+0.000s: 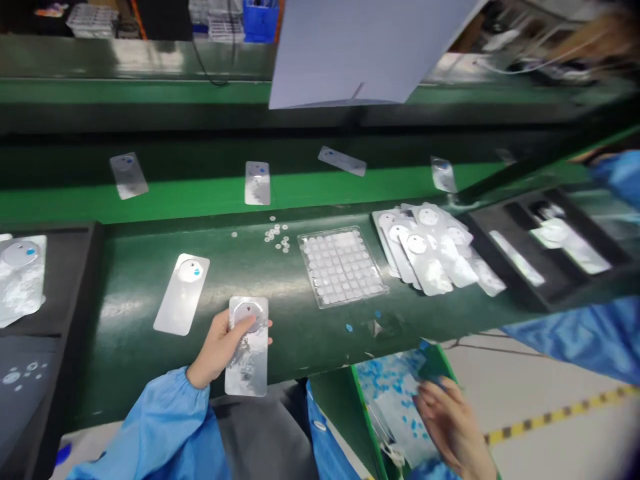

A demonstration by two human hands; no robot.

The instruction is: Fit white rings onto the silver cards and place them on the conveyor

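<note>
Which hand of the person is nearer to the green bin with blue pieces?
Right. The right hand appears over the right side of the green bin; the left hand is farther, off to its left, holding a silver panel.

Single view, head-worn. Looks from above the near side of the desk (285, 350), facing forward and down. Close range: left hand (217, 350) and right hand (450, 420) both fall in near part. Far reach runs past green strip (200, 197) to metal ledge (145, 57); right edge takes in co-worker's sleeve (590, 340), blurring.
</note>
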